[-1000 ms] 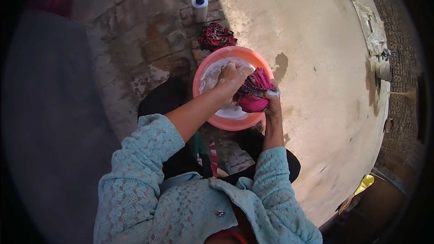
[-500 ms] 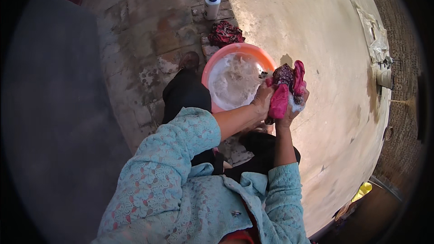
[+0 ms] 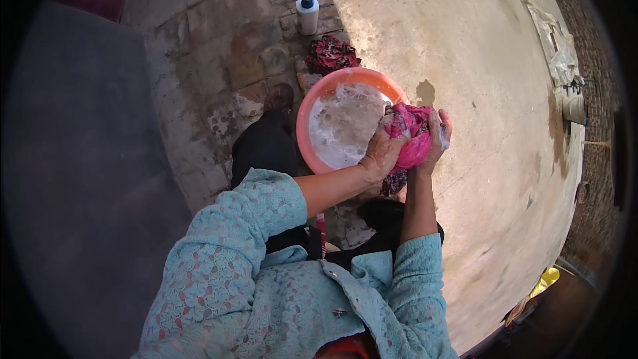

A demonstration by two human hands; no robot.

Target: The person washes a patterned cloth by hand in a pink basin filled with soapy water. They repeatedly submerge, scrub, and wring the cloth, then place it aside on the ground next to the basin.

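Note:
Between my two hands is a bunched wet pink and dark patterned cloth (image 3: pixel 413 138), held over the right rim of an orange basin (image 3: pixel 302 126). My left hand (image 3: pixel 383 149) grips the cloth from its left side, fingers partly hidden behind it. My right hand (image 3: pixel 435 141) is curled round the other side, with white suds on its fingers. A darker patterned end hangs below, next to my right wrist. Cloudy, foamy water (image 3: pixel 345 123) fills the basin.
Beyond the basin lies a crumpled red and black cloth (image 3: pixel 330 54). Past it stands a white pump bottle (image 3: pixel 307 13) with a blue top. Worn bricks (image 3: pixel 212 66) pave the left, pale concrete (image 3: pixel 492 126) the right. A plastic sheet (image 3: pixel 555 46) lies at far right.
The cloth has been gathered into a rounder bundle; the loop that stuck up at its right is folded in. Both hands have drawn closer around it, and the view has shifted slightly.

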